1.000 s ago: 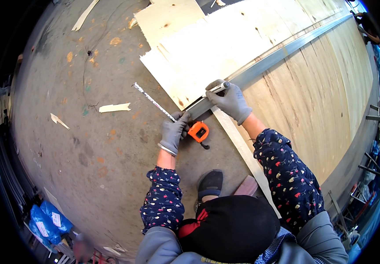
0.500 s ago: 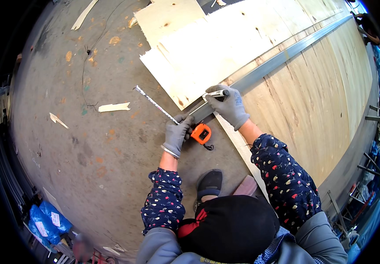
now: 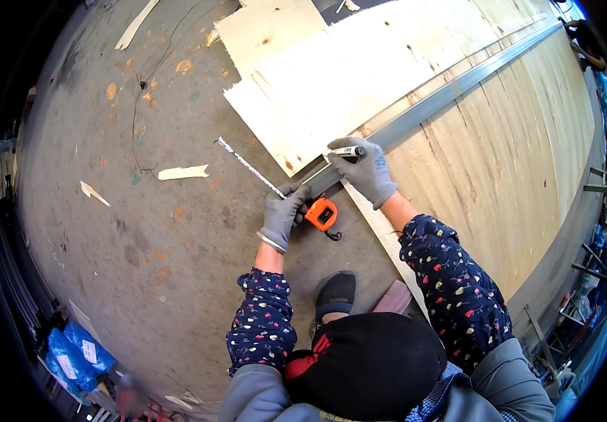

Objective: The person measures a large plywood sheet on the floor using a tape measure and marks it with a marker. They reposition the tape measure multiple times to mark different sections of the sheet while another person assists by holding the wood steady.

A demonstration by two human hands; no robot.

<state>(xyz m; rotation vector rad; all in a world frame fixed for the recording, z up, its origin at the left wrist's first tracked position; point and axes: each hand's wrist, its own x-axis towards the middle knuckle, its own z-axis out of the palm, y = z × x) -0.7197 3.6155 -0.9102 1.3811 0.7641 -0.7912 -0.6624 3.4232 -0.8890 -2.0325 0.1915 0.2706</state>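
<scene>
My left hand (image 3: 282,215), in a grey work glove, is closed around an orange tape measure (image 3: 322,213) and the near end of a long metal straightedge (image 3: 416,119). Past the glove the tape's white blade sticks out up and to the left. Between the fingers of my gloved right hand (image 3: 368,171) is a marker pen (image 3: 348,151), its dark end pointing right. That hand rests at the straightedge, close to the plywood's near edge. The straightedge lies across a large plywood sheet (image 3: 486,183). The pen's tip is hard to make out.
Paler plywood pieces (image 3: 346,77) lie along the straightedge's far side. Another person (image 3: 588,46) is at its far end. Wood scraps (image 3: 182,171) and a thin wire (image 3: 135,133) are on the concrete floor. Blue bags (image 3: 78,355) sit at lower left; a wood block (image 3: 393,297) is near my foot.
Almost nothing differs. Both hands, the tape measure and the straightedge keep their places, with only a very slight shift of the right hand and sleeve.
</scene>
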